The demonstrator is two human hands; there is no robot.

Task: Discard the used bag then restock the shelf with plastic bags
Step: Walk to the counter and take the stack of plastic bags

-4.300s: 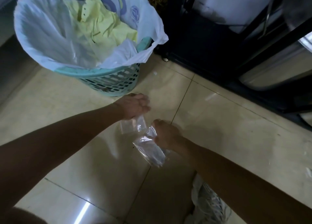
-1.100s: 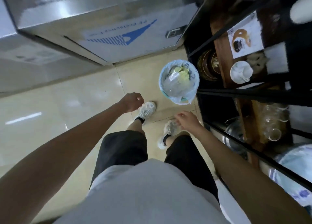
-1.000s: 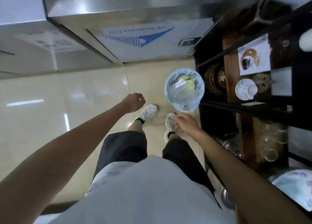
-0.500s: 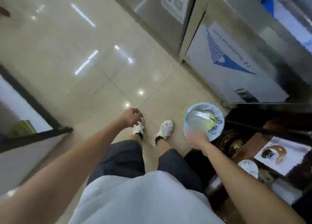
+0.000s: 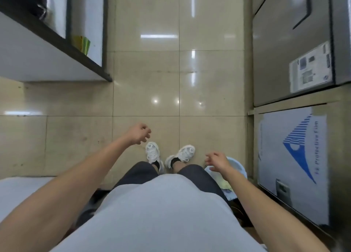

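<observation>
— Where's the bin?
— I see the bin (image 5: pixel 239 166) by my right leg, under my right hand (image 5: pixel 216 161).
— Grips?
— Right hand's fingers are spread, holding nothing; left hand (image 5: pixel 138 133) is loosely curled, empty.

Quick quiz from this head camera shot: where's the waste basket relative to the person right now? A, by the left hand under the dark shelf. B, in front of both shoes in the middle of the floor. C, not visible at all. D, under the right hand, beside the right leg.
D: the white-lined waste basket shows partly beneath the right hand, between the right leg and the steel cabinet with the blue triangle film.
</observation>
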